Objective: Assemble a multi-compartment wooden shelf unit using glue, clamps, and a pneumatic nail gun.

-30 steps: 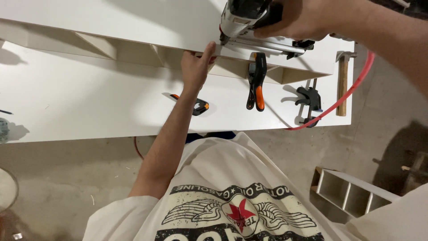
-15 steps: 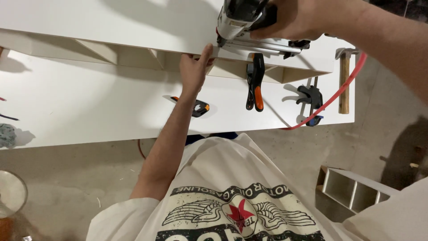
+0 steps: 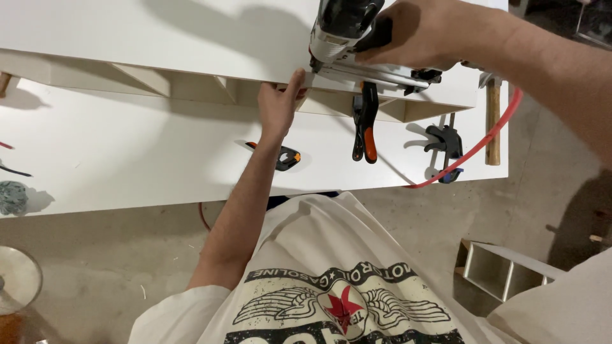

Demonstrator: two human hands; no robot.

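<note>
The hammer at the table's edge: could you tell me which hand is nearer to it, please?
Right. The right hand grips the nail gun just above-left of the hammer; the left hand rests farther left.

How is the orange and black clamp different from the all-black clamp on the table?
The orange and black clamp has long orange handles; the black clamp is dark all over and stubbier. The orange one grips the white panel's edge; the black one sits apart, beside the red hose. Both are over the white table.

A silver-and-black nail gun (image 3: 347,32) stands nose-down on the edge of a white panel (image 3: 159,32) atop the compartmented frame.
</note>
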